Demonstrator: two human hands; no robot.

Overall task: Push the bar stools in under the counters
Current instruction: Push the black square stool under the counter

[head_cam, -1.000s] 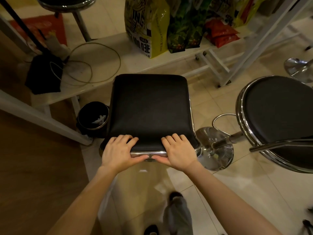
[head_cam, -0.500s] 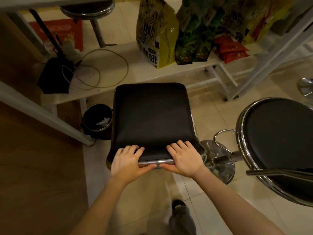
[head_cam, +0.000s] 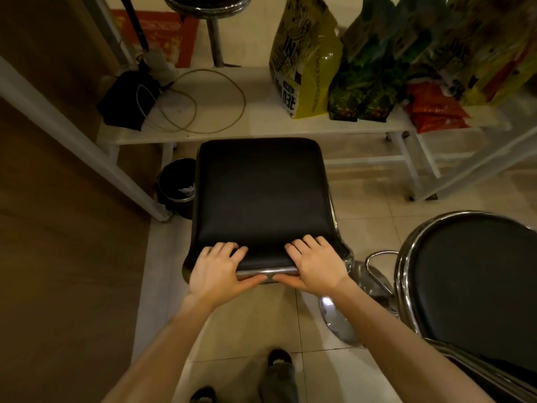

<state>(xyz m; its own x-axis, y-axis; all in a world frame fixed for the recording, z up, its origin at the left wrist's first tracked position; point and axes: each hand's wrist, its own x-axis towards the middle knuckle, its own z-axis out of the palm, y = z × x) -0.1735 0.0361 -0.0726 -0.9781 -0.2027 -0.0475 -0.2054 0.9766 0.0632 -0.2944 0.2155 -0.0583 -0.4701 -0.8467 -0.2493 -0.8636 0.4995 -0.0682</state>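
Observation:
A square black bar stool (head_cam: 261, 193) with a chrome rim stands on the tiled floor in front of me, its far edge close to a low white shelf (head_cam: 255, 128) under the counter. My left hand (head_cam: 218, 269) grips the near edge of its seat, fingers on top and thumb under the chrome bar. My right hand (head_cam: 316, 264) grips the same edge beside it. A round black bar stool (head_cam: 476, 286) with a chrome rim stands at the right. A third stool (head_cam: 207, 4) shows at the top, behind the shelf.
A small black bin (head_cam: 177, 184) stands left of the square stool by a white counter leg (head_cam: 78, 144). Coiled cable (head_cam: 200, 103) and a black pouch (head_cam: 128, 100) lie on the shelf, with yellow (head_cam: 305, 59), green and red bags to the right. A chrome stool base (head_cam: 340, 318) lies near my right arm.
The square stool and both gripping hands have moved forward toward the low shelf. The round stool at the right has dropped lower in view as I stepped ahead.

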